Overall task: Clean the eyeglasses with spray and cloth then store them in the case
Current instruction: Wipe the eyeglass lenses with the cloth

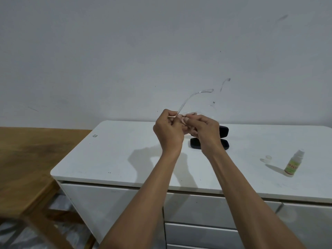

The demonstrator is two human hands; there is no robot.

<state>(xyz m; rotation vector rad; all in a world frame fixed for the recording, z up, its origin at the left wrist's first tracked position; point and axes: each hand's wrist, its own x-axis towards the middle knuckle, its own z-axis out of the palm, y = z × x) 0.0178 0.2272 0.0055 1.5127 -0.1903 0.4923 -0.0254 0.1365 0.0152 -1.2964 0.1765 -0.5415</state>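
Note:
Clear-framed eyeglasses [190, 99] are held up above the white cabinet top, one temple arm curving up and to the right. My left hand [168, 129] pinches the frame near the hinge. My right hand [203, 130] grips the front of the glasses, fingers curled around it; the lenses are mostly hidden behind my fingers. I cannot make out a cloth. The black glasses case [223, 136] lies open on the cabinet just behind and below my right hand, partly hidden by it. The spray bottle [294, 163] stands at the right with its clear cap [268, 158] beside it.
The white cabinet top [111, 155] has a rounded front-left corner and drawers below. A wooden table [27, 155] stands lower to the left. A grey wall rises directly behind the cabinet.

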